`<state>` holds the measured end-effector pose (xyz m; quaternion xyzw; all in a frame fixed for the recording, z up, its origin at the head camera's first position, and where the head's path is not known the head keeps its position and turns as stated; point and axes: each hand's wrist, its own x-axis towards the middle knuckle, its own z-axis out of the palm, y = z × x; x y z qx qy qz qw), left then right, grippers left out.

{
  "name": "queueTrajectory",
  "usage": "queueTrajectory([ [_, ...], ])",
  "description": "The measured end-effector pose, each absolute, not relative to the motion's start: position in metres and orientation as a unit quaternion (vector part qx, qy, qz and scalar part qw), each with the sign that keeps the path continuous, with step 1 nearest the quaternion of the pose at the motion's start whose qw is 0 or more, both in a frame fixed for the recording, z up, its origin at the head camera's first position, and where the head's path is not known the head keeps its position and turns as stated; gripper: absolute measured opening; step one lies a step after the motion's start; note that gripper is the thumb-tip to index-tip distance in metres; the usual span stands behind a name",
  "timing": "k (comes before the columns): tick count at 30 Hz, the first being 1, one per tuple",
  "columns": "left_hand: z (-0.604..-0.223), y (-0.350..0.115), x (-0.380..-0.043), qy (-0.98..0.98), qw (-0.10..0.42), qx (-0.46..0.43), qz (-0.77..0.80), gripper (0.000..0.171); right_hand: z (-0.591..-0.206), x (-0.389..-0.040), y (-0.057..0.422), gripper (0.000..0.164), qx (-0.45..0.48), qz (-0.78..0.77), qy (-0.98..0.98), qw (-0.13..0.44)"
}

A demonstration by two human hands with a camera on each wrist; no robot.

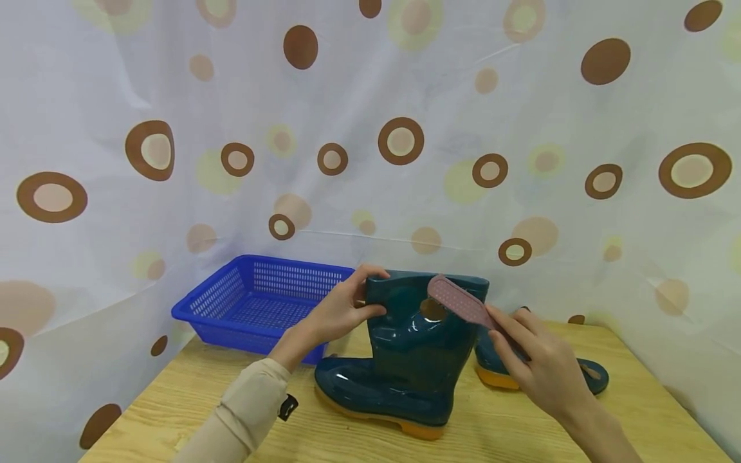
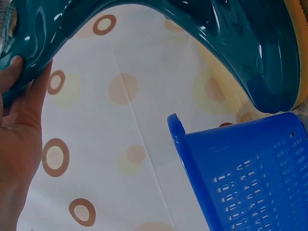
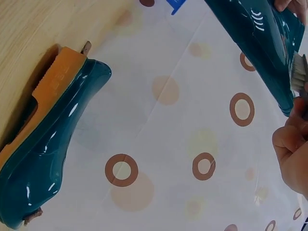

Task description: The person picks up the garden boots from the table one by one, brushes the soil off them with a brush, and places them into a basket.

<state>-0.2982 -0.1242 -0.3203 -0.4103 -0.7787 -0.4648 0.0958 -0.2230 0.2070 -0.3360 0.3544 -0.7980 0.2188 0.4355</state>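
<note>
Here it stands between the hands — a glossy dark-green rubber boot (image 1: 405,379) with an orange sole, on the pale wooden desk (image 1: 324,444), shaft upright, toe pointing to the left-hand side. The left hand (image 1: 341,305) grips its top rim; the right hand (image 1: 544,363) clasps a pink, oblong brush (image 1: 460,303) — long axis slanting up leftward, bristles facing the shaft. Past the left hand: a blue perforated plastic basket (image 1: 231,331).
</note>
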Motion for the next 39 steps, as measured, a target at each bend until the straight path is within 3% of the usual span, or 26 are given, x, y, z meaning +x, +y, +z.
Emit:
queueTrajectory([
  [8, -0.321, -0.124, -0.299, -0.78, 0.1, -0.413, -0.459, 0.052, -0.338, -0.218, 0.204, 0.049, 0.352, 0.191, -0.821, 0.407],
  [39, -0.324, -0.124, -0.3, -0.784, 0.106, -0.405, -0.458, 0.053, -0.346, -0.211, 0.206, 0.048, 0.373, 0.197, -0.82, 0.387],
])
